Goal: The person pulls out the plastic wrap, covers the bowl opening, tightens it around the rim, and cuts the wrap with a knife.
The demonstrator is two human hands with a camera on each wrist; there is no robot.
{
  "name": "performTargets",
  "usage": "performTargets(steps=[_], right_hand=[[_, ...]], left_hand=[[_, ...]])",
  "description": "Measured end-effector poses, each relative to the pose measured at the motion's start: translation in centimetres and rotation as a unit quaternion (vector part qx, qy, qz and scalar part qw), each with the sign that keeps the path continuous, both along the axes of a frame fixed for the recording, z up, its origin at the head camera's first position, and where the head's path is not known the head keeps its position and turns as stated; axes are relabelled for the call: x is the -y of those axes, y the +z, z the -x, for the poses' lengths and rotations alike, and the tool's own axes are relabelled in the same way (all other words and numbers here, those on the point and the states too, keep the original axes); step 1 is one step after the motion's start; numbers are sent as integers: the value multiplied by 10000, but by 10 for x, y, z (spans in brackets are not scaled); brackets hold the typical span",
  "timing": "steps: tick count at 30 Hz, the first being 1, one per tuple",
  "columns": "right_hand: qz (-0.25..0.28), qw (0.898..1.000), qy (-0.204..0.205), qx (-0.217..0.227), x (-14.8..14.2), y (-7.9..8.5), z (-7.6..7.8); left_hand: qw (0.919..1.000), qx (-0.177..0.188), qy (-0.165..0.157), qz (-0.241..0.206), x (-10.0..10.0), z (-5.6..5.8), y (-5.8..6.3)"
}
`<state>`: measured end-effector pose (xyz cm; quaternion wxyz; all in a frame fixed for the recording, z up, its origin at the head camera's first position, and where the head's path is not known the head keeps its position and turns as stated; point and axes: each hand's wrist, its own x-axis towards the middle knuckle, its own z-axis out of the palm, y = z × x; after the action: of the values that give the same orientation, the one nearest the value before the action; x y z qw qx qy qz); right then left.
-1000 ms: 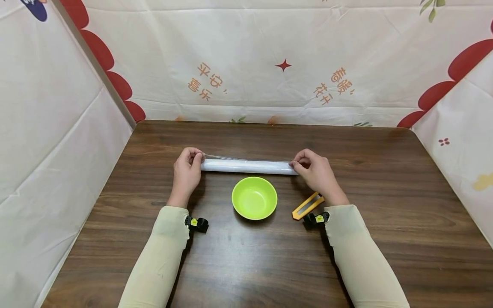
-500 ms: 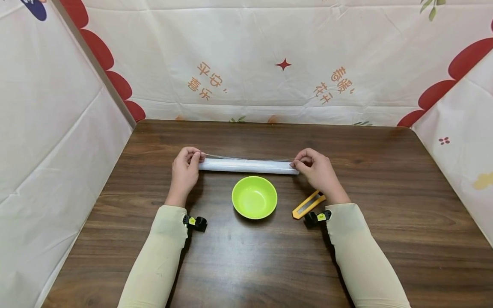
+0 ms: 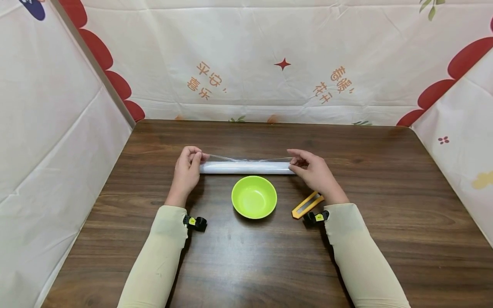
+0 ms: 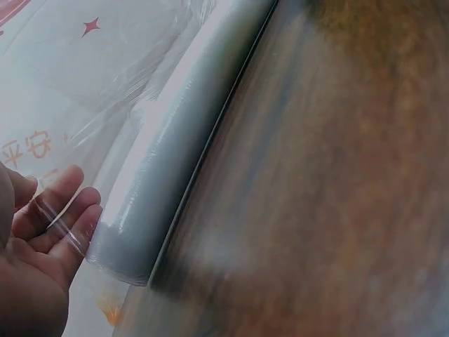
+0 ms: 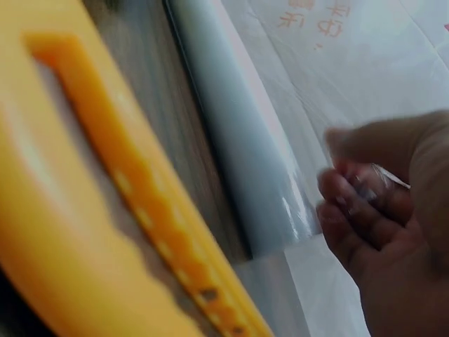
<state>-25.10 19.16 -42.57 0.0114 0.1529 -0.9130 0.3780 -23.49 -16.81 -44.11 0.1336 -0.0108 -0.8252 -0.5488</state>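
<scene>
A roll of cling film (image 3: 246,167) lies crosswise on the table, its thin clear sheet stretched along the far side between both hands. My left hand (image 3: 187,172) pinches the loose edge at the roll's left end; the left wrist view shows the film (image 4: 56,217) running across the fingers. At the other end my right hand (image 3: 313,170) holds the film with curled fingers, the index finger straighter than the rest. Film bunches on those fingers (image 5: 365,217) in the right wrist view. In front of the roll sits a lime-green bowl (image 3: 254,197).
A yellow utility knife (image 3: 307,205) lies right of the bowl, beside the right wrist, and looms large and blurred in the right wrist view. Printed white cloth (image 3: 246,55) hangs behind and on both sides of the brown wooden table (image 3: 246,265).
The right index finger has straightened and lifted away from the thumb. More stretched film shows behind the roll, and the roll now lies more level. Bowl and knife have stayed in place.
</scene>
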Motion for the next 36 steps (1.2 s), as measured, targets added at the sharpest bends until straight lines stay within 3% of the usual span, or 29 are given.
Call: performTargets(steps=[7,18,23,30,36], right_hand=[[-239,9985,-316,-382,5,2,-2],[-450,9964,-576,-420,10,4,-4],[-505,9949,-621,-614,13,6,-5],[-463,9946,-752,-548,14,6,-6],[-467,9949,-746,-497,15,5,-6]], left_hand=[[9991,-292,160,276,-3,1,2],[9976,-497,482,75,-8,1,4],[9966,-498,523,-396,-12,2,5],[9914,-231,257,-1262,-17,-3,15],[9892,-47,90,-1461,-19,-9,27]])
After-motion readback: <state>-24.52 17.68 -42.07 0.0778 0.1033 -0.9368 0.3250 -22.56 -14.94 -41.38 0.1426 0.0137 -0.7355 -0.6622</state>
